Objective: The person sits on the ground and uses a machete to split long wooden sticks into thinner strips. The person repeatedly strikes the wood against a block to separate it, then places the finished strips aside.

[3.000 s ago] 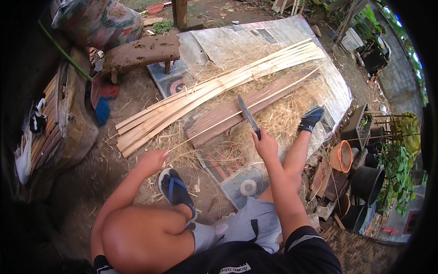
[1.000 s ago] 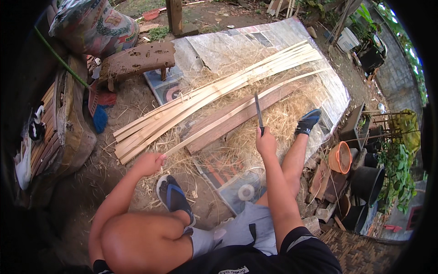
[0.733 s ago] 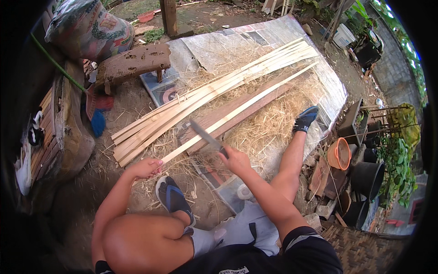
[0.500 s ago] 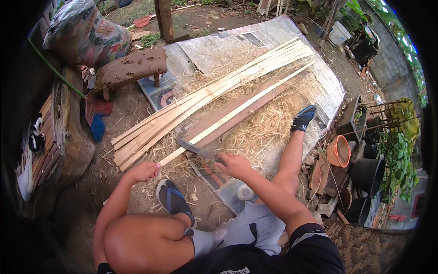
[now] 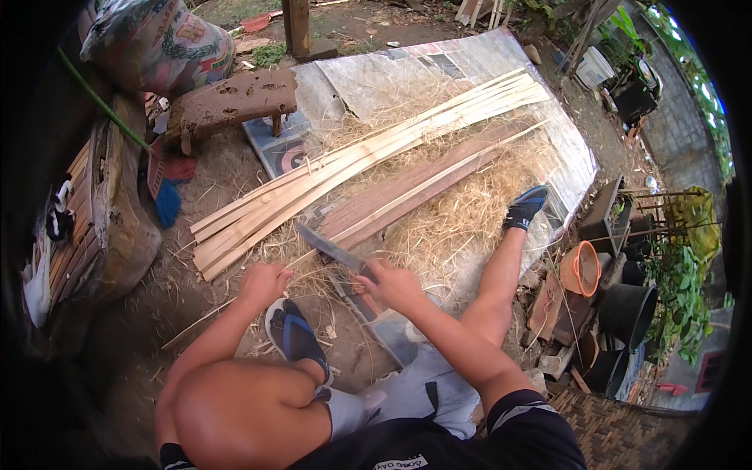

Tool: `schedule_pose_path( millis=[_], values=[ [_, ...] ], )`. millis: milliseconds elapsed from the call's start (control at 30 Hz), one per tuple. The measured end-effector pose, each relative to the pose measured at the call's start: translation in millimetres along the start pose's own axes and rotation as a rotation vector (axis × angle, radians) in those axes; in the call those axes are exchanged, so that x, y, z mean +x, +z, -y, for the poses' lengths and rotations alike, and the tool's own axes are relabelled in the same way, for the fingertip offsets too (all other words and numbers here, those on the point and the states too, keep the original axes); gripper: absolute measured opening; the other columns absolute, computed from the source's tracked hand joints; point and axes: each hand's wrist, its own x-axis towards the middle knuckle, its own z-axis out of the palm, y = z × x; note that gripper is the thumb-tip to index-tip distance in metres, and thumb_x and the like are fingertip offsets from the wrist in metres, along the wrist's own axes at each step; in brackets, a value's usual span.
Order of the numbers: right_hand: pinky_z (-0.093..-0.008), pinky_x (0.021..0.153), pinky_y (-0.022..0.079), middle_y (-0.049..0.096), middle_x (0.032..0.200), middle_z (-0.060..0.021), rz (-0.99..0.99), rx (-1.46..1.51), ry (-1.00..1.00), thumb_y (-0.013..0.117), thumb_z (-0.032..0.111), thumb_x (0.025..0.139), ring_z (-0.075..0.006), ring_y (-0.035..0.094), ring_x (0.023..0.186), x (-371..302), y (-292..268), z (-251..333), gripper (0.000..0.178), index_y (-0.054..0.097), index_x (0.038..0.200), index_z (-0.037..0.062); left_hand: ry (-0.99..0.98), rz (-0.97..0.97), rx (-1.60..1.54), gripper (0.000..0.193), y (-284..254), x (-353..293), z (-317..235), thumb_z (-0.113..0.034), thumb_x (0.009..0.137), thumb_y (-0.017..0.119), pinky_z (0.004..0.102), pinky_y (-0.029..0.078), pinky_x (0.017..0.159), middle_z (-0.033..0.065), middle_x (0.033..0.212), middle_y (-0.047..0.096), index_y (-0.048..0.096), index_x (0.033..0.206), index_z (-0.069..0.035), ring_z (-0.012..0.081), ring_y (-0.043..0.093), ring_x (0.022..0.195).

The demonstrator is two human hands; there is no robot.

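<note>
My right hand is closed round the handle of a large knife, its blade pointing up and left. The blade lies across a thin pale bamboo strip. Pinched in my left hand is the near part of that strip, and a tail of it sticks out beyond the hand to the lower left. Beyond the blade the strip runs along a brown wooden plank. Left of the plank lies a fanned bundle of wider bamboo strips.
Curly shavings cover much of the printed sheet under the plank. A low worn wooden bench and a stuffed sack stand at the far left. At right are an orange pot and black buckets. My sandalled feet flank the work.
My left hand has moved right and slightly up. The strip has been drawn toward me and looks narrower, with its tail now showing past my hand. The knife has shifted slightly left and up.
</note>
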Motion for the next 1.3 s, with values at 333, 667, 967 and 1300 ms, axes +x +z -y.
schedule_pose_path(
  millis=[333,667,967,1300],
  values=[
    [-0.0470,0.056,0.056,0.069,0.085,-0.0171,-0.022,-0.056,0.375,0.057,0.051,0.100,-0.0380,0.070,0.067,23,-26,-65,0.047,0.061,0.124,0.0110,-0.115,0.153,-0.252,0.037,-24,-11,13,-0.036,0.098,0.064,0.0418,0.055,0.068,0.0069,0.068,0.074,0.074,0.082,-0.004,0.0269,0.071,0.067],
    [-0.0552,0.063,0.055,0.072,0.081,-0.0210,-0.147,-0.123,0.605,0.053,0.049,0.103,-0.0436,0.071,0.074,30,-37,-149,0.041,0.060,0.110,0.0091,-0.172,0.586,-0.423,0.038,-26,-10,91,-0.039,0.099,0.064,0.0402,0.054,0.071,0.0121,0.083,0.074,0.071,0.097,-0.001,0.0269,0.071,0.077],
    [-0.0494,0.064,0.057,0.071,0.093,-0.0187,0.122,-0.019,-0.019,0.053,0.053,0.102,-0.0397,0.072,0.078,-14,-9,38,0.049,0.059,0.128,0.0119,-0.009,0.108,0.060,0.043,-2,4,-7,-0.041,0.106,0.046,0.0576,0.052,0.077,0.0254,0.088,0.070,0.062,0.099,-0.002,0.0480,0.067,0.084],
    [-0.0511,0.062,0.056,0.070,0.078,-0.0188,-0.165,-0.118,0.377,0.057,0.050,0.101,-0.0410,0.071,0.071,13,-29,-104,0.043,0.062,0.109,0.0076,0.007,0.128,0.064,0.041,-24,-25,31,-0.040,0.107,0.046,0.0561,0.052,0.079,0.0239,0.087,0.070,0.064,0.102,-0.003,0.0445,0.068,0.087]
  ],
)
